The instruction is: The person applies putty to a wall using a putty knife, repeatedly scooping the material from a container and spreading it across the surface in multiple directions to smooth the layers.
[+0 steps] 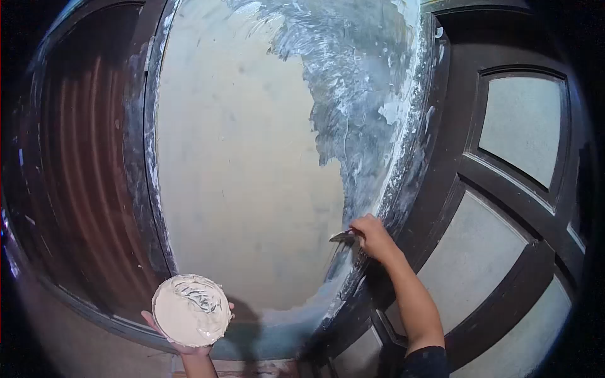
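From where I watch, a tall wall panel [252, 157] fills the view, cream-coated except for streaked grey along its right side; dark wooden framework [457, 126] borders that side. My right hand [373, 236] grips a putty knife [341, 237], its blade at the panel's lower right. In front of the panel's lower left corner, my left hand [195, 348] cradles a round container of cream paste [189, 315] from below, fingers curled about it.

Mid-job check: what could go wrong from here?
The cream paste, held up by the left hand alone, could spill if tilted. The scraper in the right hand is close to the white-smeared dark frame; a slip might smear it more. The cream coat meets the grey area in a ragged edge, which may leave ridges.
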`<state>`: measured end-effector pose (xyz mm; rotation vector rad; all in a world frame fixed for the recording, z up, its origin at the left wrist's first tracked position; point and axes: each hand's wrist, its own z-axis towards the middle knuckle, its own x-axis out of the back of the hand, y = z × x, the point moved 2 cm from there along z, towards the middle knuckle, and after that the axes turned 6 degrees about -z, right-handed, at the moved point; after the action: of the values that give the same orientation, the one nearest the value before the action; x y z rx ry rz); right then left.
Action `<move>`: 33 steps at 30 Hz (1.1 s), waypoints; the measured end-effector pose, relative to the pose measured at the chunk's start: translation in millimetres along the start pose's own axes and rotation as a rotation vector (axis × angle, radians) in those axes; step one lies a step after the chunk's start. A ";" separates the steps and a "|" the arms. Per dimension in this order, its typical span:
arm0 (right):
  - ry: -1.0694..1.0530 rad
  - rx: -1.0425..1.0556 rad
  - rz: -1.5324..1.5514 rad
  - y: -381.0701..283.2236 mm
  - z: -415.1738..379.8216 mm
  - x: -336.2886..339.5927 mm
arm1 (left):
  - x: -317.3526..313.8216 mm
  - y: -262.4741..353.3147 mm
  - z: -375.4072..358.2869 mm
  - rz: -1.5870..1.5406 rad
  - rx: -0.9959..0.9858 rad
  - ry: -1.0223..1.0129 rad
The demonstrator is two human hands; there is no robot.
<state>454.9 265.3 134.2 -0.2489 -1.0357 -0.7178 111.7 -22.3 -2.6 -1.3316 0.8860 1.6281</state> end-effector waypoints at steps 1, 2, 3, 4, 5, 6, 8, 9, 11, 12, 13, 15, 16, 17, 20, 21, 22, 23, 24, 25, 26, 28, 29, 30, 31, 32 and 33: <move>0.011 0.002 0.032 -0.8 -1.9 -2.7 | -1.5 -0.7 0.1 -0.003 0.003 0.012; 0.007 0.001 -0.007 -0.9 -0.3 -5.1 | -1.8 -1.8 0.3 -0.012 -0.028 0.055; -0.005 -0.002 -0.007 -1.6 2.7 -2.9 | -1.5 -2.4 -0.4 -0.021 -0.059 0.098; 0.014 -0.064 0.034 -1.3 7.3 2.1 | -1.9 -2.3 -1.6 -0.023 -0.056 0.107; 0.037 -0.124 0.074 -1.0 10.6 6.8 | -2.2 -2.4 -2.4 -0.019 -0.029 0.075; 0.104 -0.139 0.071 -2.5 11.4 10.4 | -0.9 -1.1 -1.5 -0.012 -0.001 0.038; 0.093 -0.143 0.080 -5.4 8.4 9.2 | 13.4 4.2 1.3 0.092 0.008 0.027; 0.082 -0.139 0.089 -5.9 6.9 8.1 | 14.8 2.2 2.0 0.068 -0.009 0.068; 0.023 -0.127 0.056 -0.3 4.2 -6.9 | 20.3 1.8 3.6 0.076 0.018 0.033; 0.007 -0.130 0.005 4.2 7.0 -9.4 | 18.8 1.6 2.7 0.091 0.044 0.002; 0.000 -0.134 -0.048 7.3 9.4 -11.6 | 18.4 1.6 0.5 0.039 0.014 0.059; 0.110 -0.115 0.019 8.5 10.4 -4.1 | 20.8 4.1 4.0 0.075 0.013 -0.021; 0.169 -0.134 0.034 7.2 8.8 0.5 | 21.0 6.1 3.7 0.079 0.019 -0.023; 0.225 -0.146 0.044 7.4 7.2 4.1 | 21.2 6.8 2.7 0.099 0.007 -0.032; 0.070 -0.128 0.051 11.6 -2.4 -15.0 | 25.3 4.1 1.3 -0.007 -0.031 0.004; -0.003 -0.144 0.045 10.7 -3.7 -22.4 | 24.6 3.8 2.0 0.051 -0.052 0.045; -0.020 -0.133 -0.019 13.2 0.0 -25.9 | 27.3 5.0 3.0 0.050 -0.053 0.040; -0.017 -0.131 -0.020 16.7 3.9 -25.1 | 28.7 6.9 3.2 0.112 -0.036 -0.018; 0.088 -0.144 -0.007 20.7 6.7 -21.5 | 29.3 7.6 2.9 0.175 -0.017 -0.075; 0.194 -0.159 0.006 22.9 7.3 -19.6 | 31.2 7.6 2.4 0.175 -0.015 -0.077; 0.290 -0.168 0.019 22.8 6.1 -18.6 | 32.0 7.2 1.4 0.145 -0.016 -0.084; 0.226 -0.190 0.030 20.8 -4.5 -25.2 | 36.9 8.4 4.3 0.111 -0.008 -0.100; 0.160 -0.206 0.043 19.5 -11.2 -30.7 | 41.5 10.0 5.8 0.088 -0.007 -0.096; 0.093 -0.176 0.045 28.1 -18.9 -48.4 | 45.4 11.3 6.9 0.064 -0.006 -0.089; 0.066 -0.167 0.093 22.1 -21.6 -54.0 | 49.2 12.4 7.3 0.041 -0.004 -0.080; 0.101 -0.153 0.060 21.1 -19.9 -58.0 | 52.1 12.5 5.8 0.016 -0.004 -0.067; 0.138 -0.135 0.028 21.3 -15.0 -58.9 | 52.1 10.7 5.3 0.012 -0.008 -0.068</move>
<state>460.9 298.6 79.4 -0.3250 -0.8524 -0.7703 95.1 -13.2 -52.5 -1.2703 0.8493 1.6782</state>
